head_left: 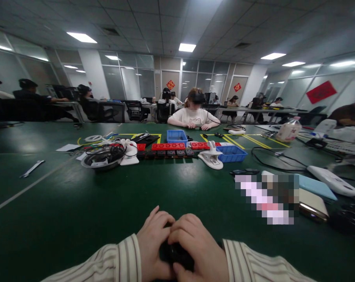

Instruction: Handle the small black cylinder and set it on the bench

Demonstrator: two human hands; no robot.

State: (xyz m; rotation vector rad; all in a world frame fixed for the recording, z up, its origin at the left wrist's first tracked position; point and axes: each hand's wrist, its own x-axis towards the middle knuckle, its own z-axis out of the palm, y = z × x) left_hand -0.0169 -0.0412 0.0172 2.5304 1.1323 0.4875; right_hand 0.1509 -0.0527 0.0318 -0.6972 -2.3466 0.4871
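Note:
My left hand (156, 243) and my right hand (193, 246) come together low in the middle of the view, above the green table. Between them is a dark, rounded, glossy object (180, 255), largely covered by the fingers, so its kind does not show. The right fingers curl over its top and near side. On its left side the left hand is wrapped, with one finger standing slightly apart. Both wrists are in striped cream sleeves.
Ahead on the green table (154, 192) lie a metal bowl of cables (102, 159), white clamps (211, 156), red and black blocks (168, 147) and blue bins (232, 153). Phones (312, 203) lie to the right, a wrench (32, 169) to the left. A person (193, 113) sits opposite.

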